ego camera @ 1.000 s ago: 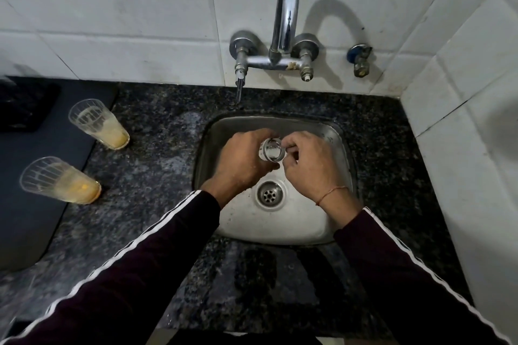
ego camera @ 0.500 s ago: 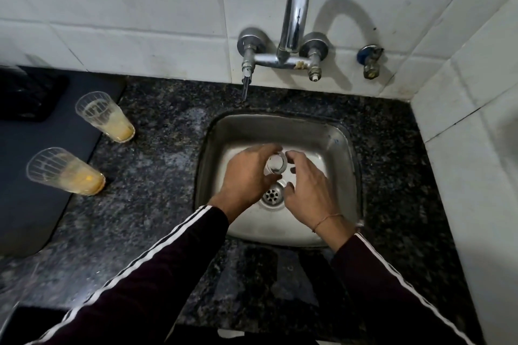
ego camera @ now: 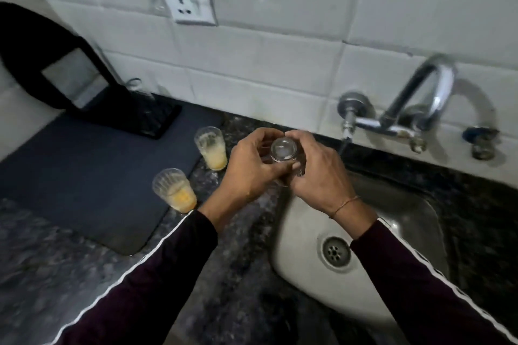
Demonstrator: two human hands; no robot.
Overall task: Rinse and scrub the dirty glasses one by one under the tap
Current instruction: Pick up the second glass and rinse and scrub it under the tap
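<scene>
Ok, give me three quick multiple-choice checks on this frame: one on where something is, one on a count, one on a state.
1. Where is the glass held by both hands?
A. Over the counter edge left of the sink
B. Down at the drain
C. On the dark mat

2. How many glasses with yellow residue stand on the counter?
A. One
B. Two
C. Four

3. How is the held glass turned?
A. Base toward the camera
C. Lying on the counter
B. Mouth toward the camera

Answers:
1 A: the left hand and right hand hold it left of the sink, well away from the drain.
2 B: the far dirty glass and the near dirty glass stand beside the dark mat.
3 A: its round clear base faces up between the fingers.
</scene>
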